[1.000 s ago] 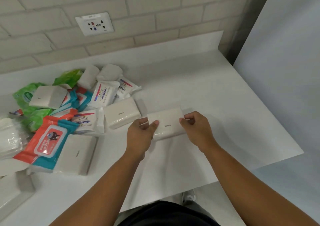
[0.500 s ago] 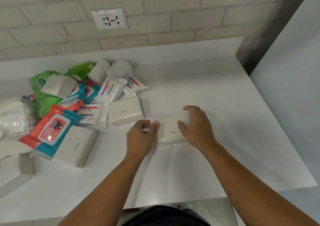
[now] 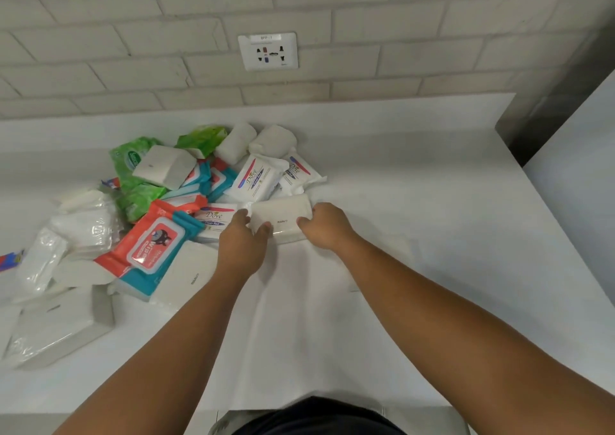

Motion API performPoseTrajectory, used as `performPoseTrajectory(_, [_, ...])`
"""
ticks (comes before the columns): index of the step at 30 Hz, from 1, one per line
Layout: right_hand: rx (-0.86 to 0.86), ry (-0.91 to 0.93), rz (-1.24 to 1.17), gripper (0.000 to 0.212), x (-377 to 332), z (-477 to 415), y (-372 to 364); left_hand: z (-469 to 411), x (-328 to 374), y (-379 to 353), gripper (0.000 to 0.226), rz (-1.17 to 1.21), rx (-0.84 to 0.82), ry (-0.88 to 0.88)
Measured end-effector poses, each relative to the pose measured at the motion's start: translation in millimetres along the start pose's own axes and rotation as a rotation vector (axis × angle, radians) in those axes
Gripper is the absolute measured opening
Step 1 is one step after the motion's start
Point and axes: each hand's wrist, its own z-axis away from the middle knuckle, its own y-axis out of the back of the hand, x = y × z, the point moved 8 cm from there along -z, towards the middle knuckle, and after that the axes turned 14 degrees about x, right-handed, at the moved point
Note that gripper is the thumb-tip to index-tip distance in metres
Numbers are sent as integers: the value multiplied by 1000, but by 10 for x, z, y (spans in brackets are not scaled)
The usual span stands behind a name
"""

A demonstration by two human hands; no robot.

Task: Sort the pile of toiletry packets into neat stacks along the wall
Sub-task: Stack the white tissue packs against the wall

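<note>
Hands [image 3: 240, 246] [image 3: 327, 226] around edges of white packet [image 3: 283, 216].

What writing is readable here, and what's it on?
"Dove": upper Dove packet.
"Dove", "Fresh Red": lower Dove packet.
"Wipes": red-and-teal pack.
Too blurred to read: wall socket label, green pack logo, small print on the held white packet.
</note>
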Motion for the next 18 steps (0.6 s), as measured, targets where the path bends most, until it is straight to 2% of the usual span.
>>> performPoseTrajectory(3, [8,-14,47,35,5,-35,-66,-33,-29,-105,44,-126,-51,-61])
performPoseTrajectory(6, [-2,-19,39,31,15,-69,-85,-67,-72,-151,39,-152,-65,-60])
performPoseTrajectory(9, [6,-36,-43,31,21,-86,-48,-62,-79,-123,43,-23,-41,-19])
performPoseTrajectory(12, [90,-59,-258,23,0,-76,108,-28,-15,37,49,199,68,61])
performPoseTrajectory(15, [167,-51,-439,28,1,-7,328,25,102,222,42,353,160,58])
performPoseTrajectory(18, [189,-52,-604,22,59,85,518,144,264,330,36,468,125,12])
